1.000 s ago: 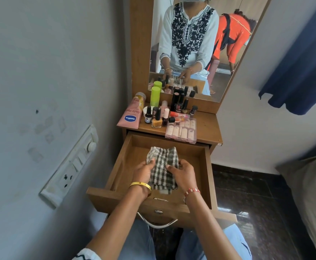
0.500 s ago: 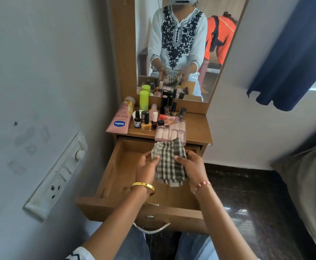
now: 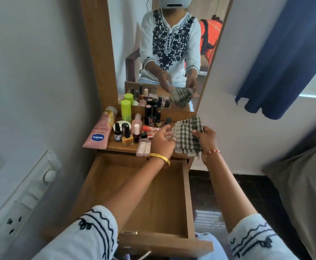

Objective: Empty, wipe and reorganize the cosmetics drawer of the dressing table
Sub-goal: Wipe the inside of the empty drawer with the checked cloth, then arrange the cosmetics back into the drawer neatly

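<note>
Both arms reach forward, left hand (image 3: 162,140) open-fingered, right hand (image 3: 207,138) pinching.

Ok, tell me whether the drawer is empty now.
Empty: the open drawer shows only bare wood; the cosmetics stand on the tabletop.

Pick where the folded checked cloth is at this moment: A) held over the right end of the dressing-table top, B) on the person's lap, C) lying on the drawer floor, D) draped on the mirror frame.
A: the folded checked cloth sits between both hands over the tabletop's right end, and the open wooden drawer below holds nothing.
</note>
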The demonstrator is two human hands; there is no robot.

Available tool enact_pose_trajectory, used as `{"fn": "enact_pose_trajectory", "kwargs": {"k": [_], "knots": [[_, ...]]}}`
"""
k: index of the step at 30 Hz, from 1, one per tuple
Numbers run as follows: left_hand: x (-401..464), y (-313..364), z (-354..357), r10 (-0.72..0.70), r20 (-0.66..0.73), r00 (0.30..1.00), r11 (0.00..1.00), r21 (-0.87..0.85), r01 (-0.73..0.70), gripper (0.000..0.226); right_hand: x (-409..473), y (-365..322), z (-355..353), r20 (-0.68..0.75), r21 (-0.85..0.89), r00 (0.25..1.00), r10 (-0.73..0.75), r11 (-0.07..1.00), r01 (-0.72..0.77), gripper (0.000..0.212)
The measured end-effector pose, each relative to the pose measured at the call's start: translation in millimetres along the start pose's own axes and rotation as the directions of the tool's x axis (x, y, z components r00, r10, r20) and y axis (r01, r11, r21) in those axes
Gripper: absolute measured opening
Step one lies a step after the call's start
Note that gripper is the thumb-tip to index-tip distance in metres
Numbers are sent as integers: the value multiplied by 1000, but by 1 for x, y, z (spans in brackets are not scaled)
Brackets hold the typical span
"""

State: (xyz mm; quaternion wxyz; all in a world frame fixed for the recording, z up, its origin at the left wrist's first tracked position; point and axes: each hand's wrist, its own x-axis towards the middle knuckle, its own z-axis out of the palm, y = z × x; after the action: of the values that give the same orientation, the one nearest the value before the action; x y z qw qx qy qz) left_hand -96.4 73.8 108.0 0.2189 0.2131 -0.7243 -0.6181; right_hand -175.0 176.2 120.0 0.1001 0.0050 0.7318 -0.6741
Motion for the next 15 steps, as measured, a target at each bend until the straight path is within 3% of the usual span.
{"fn": "enact_pose_trajectory", "kwargs": {"k": [3,8,10,12,15], "knots": [[12,-5,10,72,1,997,990,119,-72,43,24,6,5,5,-89,999,-32,996,32,23],[8,-14,22,191,188,963,894,373,-250,45,36,23,9,-13,-440,993,-117,893,99,36],[10,-17,24,263,245,933,756,548,-357,49,34,26,4,-36,-510,969,-244,838,193,51],[12,-17,24,315,293,903,582,692,-427,51,31,31,-3,15,-542,914,-405,765,348,48],[12,-16,26,252,361,898,385,814,-436,54,27,42,-8,219,-560,886,-409,690,458,40]]}}
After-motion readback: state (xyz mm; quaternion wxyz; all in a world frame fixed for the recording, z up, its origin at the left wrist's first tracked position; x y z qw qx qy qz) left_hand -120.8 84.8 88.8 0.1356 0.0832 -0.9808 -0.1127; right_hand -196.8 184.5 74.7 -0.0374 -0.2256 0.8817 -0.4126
